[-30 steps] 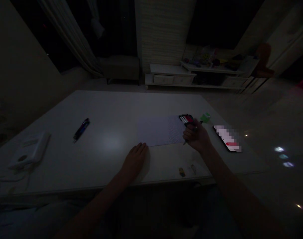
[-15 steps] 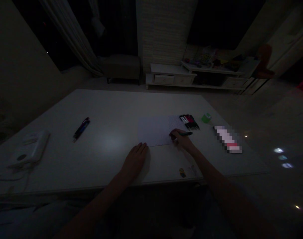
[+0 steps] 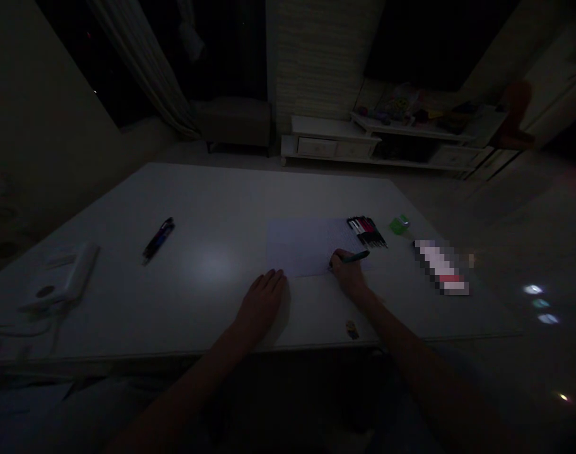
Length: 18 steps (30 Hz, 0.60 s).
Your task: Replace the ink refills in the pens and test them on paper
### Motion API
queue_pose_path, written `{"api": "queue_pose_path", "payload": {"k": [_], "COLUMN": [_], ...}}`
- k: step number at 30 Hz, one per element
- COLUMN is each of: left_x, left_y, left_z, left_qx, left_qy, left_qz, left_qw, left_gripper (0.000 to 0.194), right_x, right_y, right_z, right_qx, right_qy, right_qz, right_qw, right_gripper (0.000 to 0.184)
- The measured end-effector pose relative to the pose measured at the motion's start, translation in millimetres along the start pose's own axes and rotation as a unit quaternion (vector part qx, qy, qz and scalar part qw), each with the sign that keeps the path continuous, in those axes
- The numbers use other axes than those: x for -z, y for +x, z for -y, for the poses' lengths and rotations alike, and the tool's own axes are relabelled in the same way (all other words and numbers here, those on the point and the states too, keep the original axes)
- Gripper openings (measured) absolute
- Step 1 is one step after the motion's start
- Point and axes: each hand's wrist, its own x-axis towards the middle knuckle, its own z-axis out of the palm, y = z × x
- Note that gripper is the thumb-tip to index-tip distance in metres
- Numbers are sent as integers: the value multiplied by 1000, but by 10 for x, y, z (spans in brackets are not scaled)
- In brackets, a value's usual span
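Observation:
In dim light, a pale sheet of paper (image 3: pixel 306 244) lies on the white table (image 3: pixel 212 208). My right hand (image 3: pixel 347 274) is closed round a green pen (image 3: pixel 355 257), with its tip on the sheet's near right part. My left hand (image 3: pixel 262 301) lies flat on the table, fingers stretched out, touching the sheet's near left corner. A bundle of pens (image 3: pixel 366 231) lies just beyond my right hand.
A small green object (image 3: pixel 399 224) and a phone (image 3: pixel 441 267) lie right of the pens. A dark pen (image 3: pixel 158 239) lies at the left, a white device with a cable (image 3: pixel 63 280) at the far left. A small sticker (image 3: pixel 351 328) marks the near edge. A low cabinet (image 3: pixel 335 146) stands behind.
My right hand moved left from the pen bundle with a green pen and set its tip on the paper. My left hand stayed flat. The camera shifted slightly.

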Motion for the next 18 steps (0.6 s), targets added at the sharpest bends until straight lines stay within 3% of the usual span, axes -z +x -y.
{"api": "queue_pose_path", "payload": {"k": [11,15,18], "left_x": [-72,-88,-76], "left_y": [-3,-13,-12], "left_z": [19,23,20], "left_qx": [2,5,4], "left_qy": [4,15,22], "left_qz": [3,14,26], "left_qw": [1000,1000,999], "left_gripper": [45,46,46], "right_x": [31,196,402], "right_y": [19,94,175], "right_z": [1,87,134], "right_qx": [-12,-20,15], "right_qy": [67,83,51], "right_qz": [-11,-58,-47], "right_qw": [998,995,997], "right_gripper": [15,41,54]}}
